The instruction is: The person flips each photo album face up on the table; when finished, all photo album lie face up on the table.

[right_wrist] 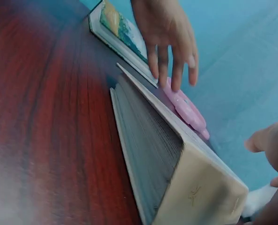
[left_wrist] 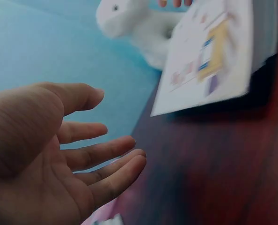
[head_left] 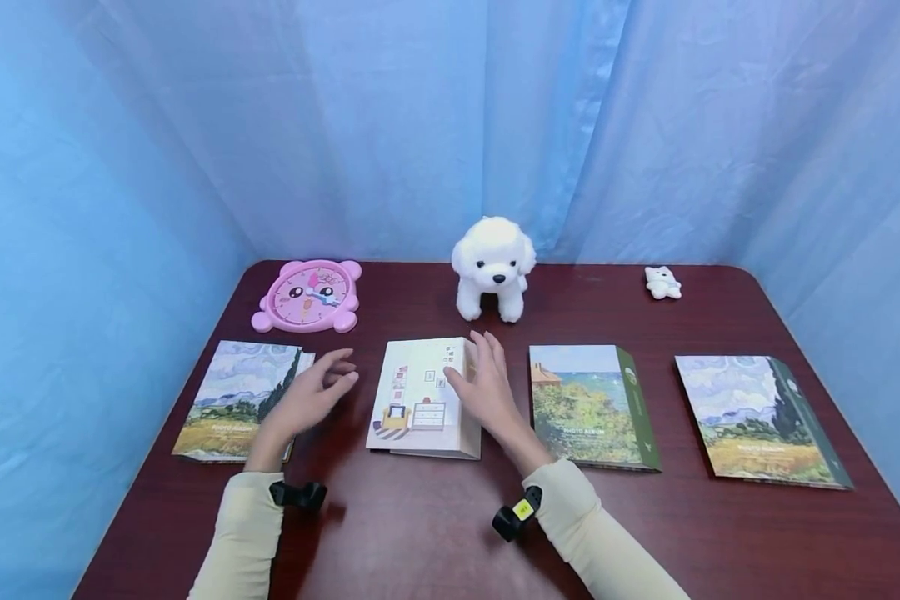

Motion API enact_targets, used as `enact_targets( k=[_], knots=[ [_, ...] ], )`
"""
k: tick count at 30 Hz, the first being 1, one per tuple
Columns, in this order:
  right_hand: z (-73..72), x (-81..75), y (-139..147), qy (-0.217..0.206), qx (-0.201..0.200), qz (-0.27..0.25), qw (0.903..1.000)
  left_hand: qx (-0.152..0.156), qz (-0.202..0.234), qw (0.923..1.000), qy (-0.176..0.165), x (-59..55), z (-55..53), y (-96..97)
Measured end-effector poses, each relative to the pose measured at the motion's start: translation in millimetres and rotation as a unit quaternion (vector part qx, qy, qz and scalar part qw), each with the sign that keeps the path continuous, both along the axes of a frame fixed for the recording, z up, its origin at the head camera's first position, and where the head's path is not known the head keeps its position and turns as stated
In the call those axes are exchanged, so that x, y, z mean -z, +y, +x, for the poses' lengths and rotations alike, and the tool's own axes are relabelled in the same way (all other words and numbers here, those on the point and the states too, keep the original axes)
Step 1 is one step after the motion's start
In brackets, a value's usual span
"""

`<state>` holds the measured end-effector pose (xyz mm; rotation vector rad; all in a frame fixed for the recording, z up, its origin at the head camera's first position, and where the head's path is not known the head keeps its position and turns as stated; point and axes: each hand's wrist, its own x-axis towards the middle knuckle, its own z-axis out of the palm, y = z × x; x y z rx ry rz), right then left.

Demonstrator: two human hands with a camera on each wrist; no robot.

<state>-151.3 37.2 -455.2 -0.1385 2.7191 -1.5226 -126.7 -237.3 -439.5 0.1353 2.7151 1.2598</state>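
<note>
A cream photo album [head_left: 412,383] with a drawn armchair and dresser lies in the middle of the table, its spine toward my right hand. My right hand [head_left: 487,392] is at that spine, thumb over the cover and fingers extended past the far corner. In the right wrist view the thumb [right_wrist: 258,140] stands off the cover, and the page edges [right_wrist: 148,150] and spine [right_wrist: 200,192] show. To the album's left hovers my left hand [head_left: 311,400], fingers spread and loosely bent, holding nothing. Its palm and fingers [left_wrist: 106,150] show apart from the album in the left wrist view.
A landscape photo album [head_left: 232,392] lies left, partly behind the left hand. On the right lie a green-spined album [head_left: 581,400] and another landscape album [head_left: 750,417]. Behind stand a pink clock [head_left: 307,296], a white plush dog [head_left: 495,267] and a small white figure [head_left: 662,283].
</note>
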Motion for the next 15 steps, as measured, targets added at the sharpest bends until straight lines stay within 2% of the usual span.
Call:
enact_targets(
  k=[5,11,15],
  knots=[
    [10.1,7.5,3.5,-0.049,-0.017,0.009,0.9986,0.015,0.007,0.9999,-0.005,12.4,0.2,18.4],
    [20.3,15.9,5.0,-0.053,-0.017,0.001,0.9984,0.018,-0.001,0.9996,-0.02,20.1,-0.6,35.3],
    [24.0,18.4,5.5,-0.05,-0.02,0.009,0.9985,0.013,-0.02,0.9996,-0.016,22.7,-2.6,43.3]
  ],
)
